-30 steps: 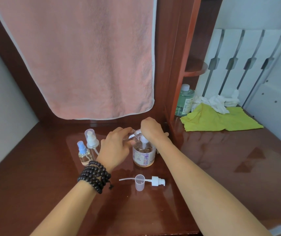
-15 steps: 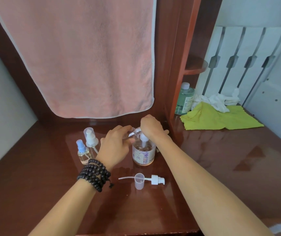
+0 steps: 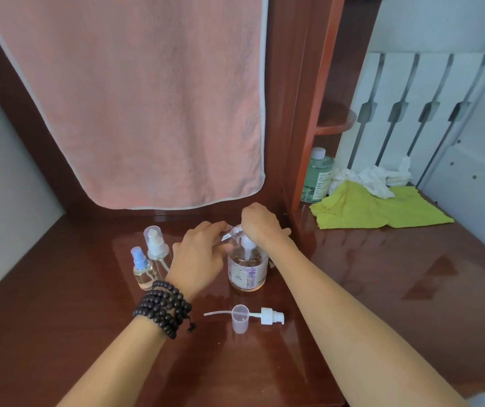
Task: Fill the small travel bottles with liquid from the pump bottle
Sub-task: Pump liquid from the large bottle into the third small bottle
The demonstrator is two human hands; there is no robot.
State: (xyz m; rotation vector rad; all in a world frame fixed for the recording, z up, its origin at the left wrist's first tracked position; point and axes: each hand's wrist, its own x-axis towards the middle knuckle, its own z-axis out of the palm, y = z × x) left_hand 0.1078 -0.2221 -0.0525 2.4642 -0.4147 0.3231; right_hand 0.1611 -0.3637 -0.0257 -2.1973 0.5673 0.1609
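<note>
Travel bottle (image 3: 231, 232), clear and uncapped, sits tilted in my left hand (image 3: 198, 259), its threaded mouth tipped toward the spout of the pump bottle (image 3: 247, 267), which stands on the wooden desk (image 3: 382, 289) just right of that hand. My left fingers are curled round the little bottle's body; my right hand (image 3: 260, 224) is closed over the pump head, fingers bent down on it, though I cannot tell exactly where the nozzle tip meets the mouth because my knuckles hide it. As I judge it, the step is pumping liquid into this bottle, and doing it well means keeping the mouth snug under the nozzle, pressing slow full strokes, and holding the pump bottle's base from skating on the glossy top. I would keep the tilt shallow so nothing runs back out. Left of my hand stand two more small bottles, a blue-topped spray bottle (image 3: 142, 268) and a capped white pump bottle (image 3: 156, 245), touching or nearly so. Nearer me lie a removed white pump top (image 3: 269, 315) with its dip tube and a clear cap (image 3: 239, 318). Farther off hang a pink towel (image 3: 135, 98), and a green bottle (image 3: 317, 177) stands by a yellow-green cloth (image 3: 376, 210).
</note>
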